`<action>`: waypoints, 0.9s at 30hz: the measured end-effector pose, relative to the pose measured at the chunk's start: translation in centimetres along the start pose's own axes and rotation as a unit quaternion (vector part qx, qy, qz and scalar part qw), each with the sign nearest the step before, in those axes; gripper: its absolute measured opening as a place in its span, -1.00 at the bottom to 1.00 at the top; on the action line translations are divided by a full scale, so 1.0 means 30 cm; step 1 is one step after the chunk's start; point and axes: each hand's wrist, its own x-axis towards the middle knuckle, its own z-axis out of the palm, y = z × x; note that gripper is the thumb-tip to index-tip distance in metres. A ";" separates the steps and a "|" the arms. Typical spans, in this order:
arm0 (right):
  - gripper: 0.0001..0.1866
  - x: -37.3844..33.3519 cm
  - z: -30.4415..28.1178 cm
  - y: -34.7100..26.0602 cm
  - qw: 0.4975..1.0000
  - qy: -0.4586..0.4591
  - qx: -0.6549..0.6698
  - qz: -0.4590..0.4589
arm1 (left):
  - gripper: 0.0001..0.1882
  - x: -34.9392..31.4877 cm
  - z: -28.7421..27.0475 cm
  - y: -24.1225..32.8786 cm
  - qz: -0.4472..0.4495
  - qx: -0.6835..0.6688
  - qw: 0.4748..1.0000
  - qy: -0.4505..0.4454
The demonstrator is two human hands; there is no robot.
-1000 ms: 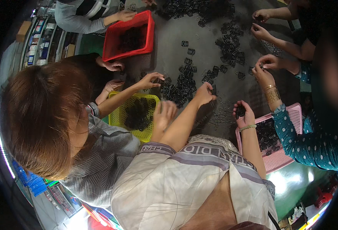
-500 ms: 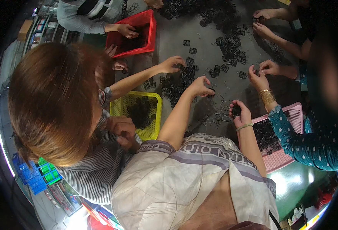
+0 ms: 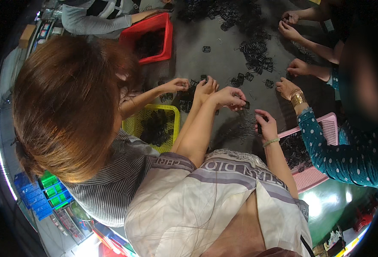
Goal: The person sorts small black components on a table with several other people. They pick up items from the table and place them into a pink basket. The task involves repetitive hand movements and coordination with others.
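My left hand [image 3: 231, 98] pinches a small black slotted plastic piece [image 3: 246, 104] between thumb and fingers, above the grey table. Just to its right, my right hand [image 3: 267, 125] is curled around dark pieces [image 3: 259, 127], mostly hidden by the fingers. Thin metal hooks [image 3: 245, 124] lie scattered on the table between and below both hands. A co-worker's hand [image 3: 207, 88] reaches in right beside my left wrist, close to a heap of black pieces [image 3: 185, 105].
More black pieces [image 3: 257, 55] are heaped toward the far side. A yellow basket [image 3: 177, 124] stands at left, a red bin [image 3: 168, 38] beyond it, a pink basket [image 3: 332, 132] at right. Other co-workers' hands [image 3: 289, 88] are busy along the right side.
My left hand has shifted slightly right, and the black piece in it shows more. My right hand has closed more. The left co-worker's hand has come in beside my left forearm.
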 end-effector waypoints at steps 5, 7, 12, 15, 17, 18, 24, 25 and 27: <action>-0.75 0.048 -0.038 0.001 0.965 -0.021 -0.189 -0.182 | -0.85 0.021 0.050 0.041 0.040 -0.017 0.996 -0.072; -0.76 0.067 -0.051 0.011 0.955 -0.005 -0.210 -0.209 | -0.86 0.049 0.048 0.001 0.060 0.005 0.998 -0.011; -0.78 0.048 -0.096 -0.022 0.978 0.074 -0.139 -0.140 | -0.75 0.156 0.079 -0.174 0.067 0.341 0.914 0.210; -0.80 0.040 -0.120 -0.045 0.980 0.100 -0.118 -0.122 | -0.49 0.148 0.181 -0.176 0.066 0.416 0.871 0.254; -0.80 0.039 -0.122 -0.045 0.980 0.101 -0.117 -0.124 | -0.59 0.197 0.192 -0.223 0.097 0.450 0.829 0.318; -0.81 0.041 -0.126 -0.036 0.981 0.093 -0.116 -0.127 | -0.65 0.211 0.190 -0.251 0.110 0.465 0.806 0.349; -0.80 0.025 -0.120 -0.033 0.971 0.056 -0.171 -0.154 | -0.77 0.197 0.090 -0.161 0.016 0.158 0.983 0.094; -0.80 0.024 -0.117 -0.033 0.969 0.057 -0.181 -0.159 | -0.76 0.180 0.080 -0.144 0.021 0.045 0.998 0.045; -0.77 0.027 -0.109 -0.030 0.971 0.041 -0.187 -0.143 | -0.77 0.136 0.068 -0.110 0.019 0.008 1.000 -0.011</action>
